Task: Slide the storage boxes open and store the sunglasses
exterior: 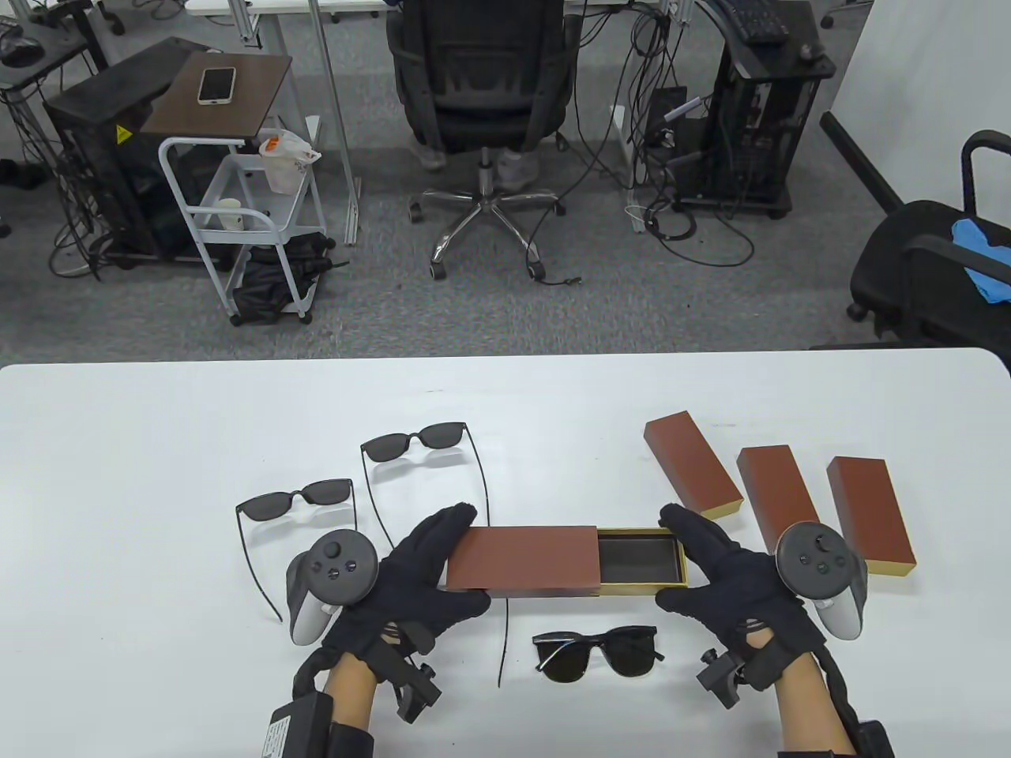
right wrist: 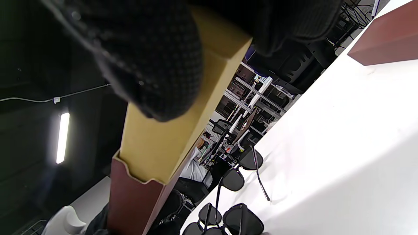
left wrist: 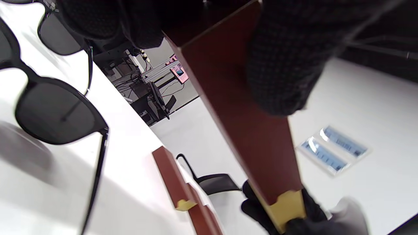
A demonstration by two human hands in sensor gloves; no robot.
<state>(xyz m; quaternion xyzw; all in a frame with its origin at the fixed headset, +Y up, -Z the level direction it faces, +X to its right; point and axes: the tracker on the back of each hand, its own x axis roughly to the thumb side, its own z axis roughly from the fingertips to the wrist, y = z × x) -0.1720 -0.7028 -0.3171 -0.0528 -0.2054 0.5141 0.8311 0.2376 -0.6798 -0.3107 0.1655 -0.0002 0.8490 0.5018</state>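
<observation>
Frame centre: my left hand (exterior: 426, 572) grips the brown cardboard sleeve (exterior: 525, 559); my right hand (exterior: 723, 580) pinches its gold inner drawer (exterior: 640, 583), part-way out.

Storage box (exterior: 521, 562): left end hidden under left hand (exterior: 419, 580); tray (exterior: 640, 557) interior mostly covered by sleeve. Right wrist view: lowest sunglasses (right wrist: 225, 222) cut by bottom edge. Left wrist view: nearest sunglasses (left wrist: 49, 111) cropped at left edge.

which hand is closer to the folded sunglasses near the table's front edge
Right, narrowly. The right hand grips the box's inner tray just up and right of the folded sunglasses; the left hand holds the brown sleeve farther off, up-left.
</observation>
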